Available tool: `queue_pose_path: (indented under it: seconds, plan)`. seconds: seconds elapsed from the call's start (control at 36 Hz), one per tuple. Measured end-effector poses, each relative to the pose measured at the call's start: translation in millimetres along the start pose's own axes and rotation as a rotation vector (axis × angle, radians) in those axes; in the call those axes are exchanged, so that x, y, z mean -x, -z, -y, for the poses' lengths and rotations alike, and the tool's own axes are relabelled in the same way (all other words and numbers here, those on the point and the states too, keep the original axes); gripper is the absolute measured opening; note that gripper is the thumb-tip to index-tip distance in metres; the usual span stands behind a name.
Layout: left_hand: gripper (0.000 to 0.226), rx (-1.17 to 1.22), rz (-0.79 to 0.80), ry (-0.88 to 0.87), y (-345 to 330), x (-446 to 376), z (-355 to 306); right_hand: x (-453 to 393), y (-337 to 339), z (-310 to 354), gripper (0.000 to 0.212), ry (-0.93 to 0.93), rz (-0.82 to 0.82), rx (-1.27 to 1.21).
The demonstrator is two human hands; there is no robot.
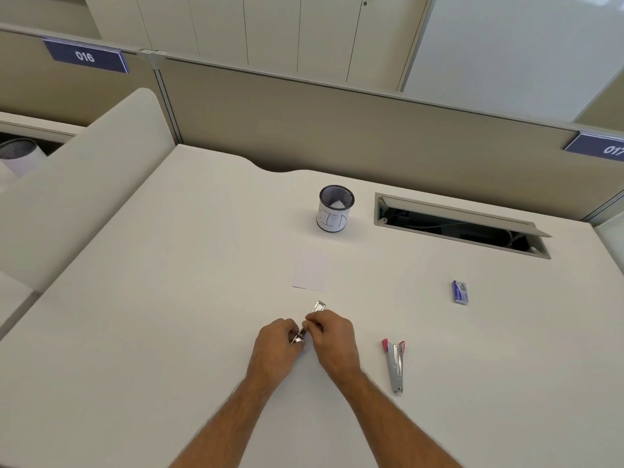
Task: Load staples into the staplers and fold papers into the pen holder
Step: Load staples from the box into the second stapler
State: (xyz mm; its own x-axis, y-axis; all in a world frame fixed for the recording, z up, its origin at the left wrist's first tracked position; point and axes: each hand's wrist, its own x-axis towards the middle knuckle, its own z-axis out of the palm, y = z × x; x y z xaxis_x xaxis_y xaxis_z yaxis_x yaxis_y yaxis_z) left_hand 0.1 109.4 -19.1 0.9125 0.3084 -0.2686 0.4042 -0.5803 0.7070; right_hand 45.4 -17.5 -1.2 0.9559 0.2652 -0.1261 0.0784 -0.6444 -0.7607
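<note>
Both hands meet over a small metal stapler (pixel 318 306) at the desk's front centre. My left hand (pixel 275 346) grips its near end and my right hand (pixel 332 339) pinches its upper part; most of it is hidden by the fingers. A second stapler (pixel 395 364), grey with pink ends, lies spread open to the right. Farther right lies a blue staple box (pixel 460 292). A white sheet of paper (pixel 310 271) lies flat beyond my hands. Behind it stands a mesh pen holder (pixel 334 211) with a white label and a folded paper inside.
An open cable hatch (pixel 462 222) is cut into the white desk (pixel 169 298) at the back right. Beige partition panels (pixel 337 130) bound the desk behind and to the left. Another mesh holder (pixel 18 153) sits on the neighbouring desk, far left.
</note>
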Motion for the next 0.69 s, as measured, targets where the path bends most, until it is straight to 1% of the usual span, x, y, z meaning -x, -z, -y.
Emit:
queue_pose_path:
  seconds: [0.08, 0.17, 0.33, 0.42, 0.44, 0.5, 0.53, 0.58, 0.61, 0.64, 0.67, 0.69]
  plan:
    - [0.024, 0.023, 0.006, 0.027, -0.8, 0.9, -1.0, -5.2, 0.9, 1.9, 0.016, -0.069, -0.058, 0.002]
    - [0.028, 0.018, 0.005, 0.043, -1.6, 0.8, -3.3, -8.0, 0.3, 3.8, 0.017, -0.091, -0.071, 0.034]
    - [0.020, 0.002, -0.004, 0.046, -1.7, 1.1, -5.8, -11.6, -1.9, -1.0, 0.022, -0.072, -0.037, 0.194]
    - [0.019, -0.002, -0.008, 0.042, -1.6, 1.6, -6.3, -10.3, -4.0, -4.8, 0.023, -0.005, -0.006, 0.292]
    - [0.019, -0.003, -0.015, 0.039, -2.0, 1.5, -6.3, -9.1, -6.1, -5.8, 0.021, 0.034, -0.003, 0.345]
    - [0.018, -0.009, -0.030, 0.031, -3.1, 1.3, -6.5, -3.9, -8.9, -4.8, 0.010, 0.084, 0.001, 0.442]
    - [0.017, -0.014, -0.036, 0.025, -3.7, 1.3, -6.6, -1.2, -10.2, -4.7, 0.011, 0.080, 0.014, 0.455]
    - [0.015, -0.029, -0.041, 0.013, -4.4, 1.3, -6.8, 0.1, -13.2, -7.7, 0.023, 0.101, 0.004, 0.515]
    - [0.014, -0.032, -0.041, 0.010, -4.6, 1.5, -7.0, -0.7, -14.3, -9.1, 0.020, 0.109, -0.001, 0.526]
    - [0.014, -0.032, -0.039, 0.009, -4.8, 1.5, -7.4, -1.6, -13.2, -7.8, 0.013, 0.098, -0.021, 0.514]
    - [0.013, -0.031, -0.036, 0.011, -4.7, 1.6, -8.0, -4.3, -11.5, -6.8, 0.009, 0.067, -0.049, 0.477]
    - [0.011, -0.028, -0.033, 0.015, -4.6, 1.9, -8.6, -7.0, -9.2, -4.3, 0.012, 0.001, -0.058, 0.414]
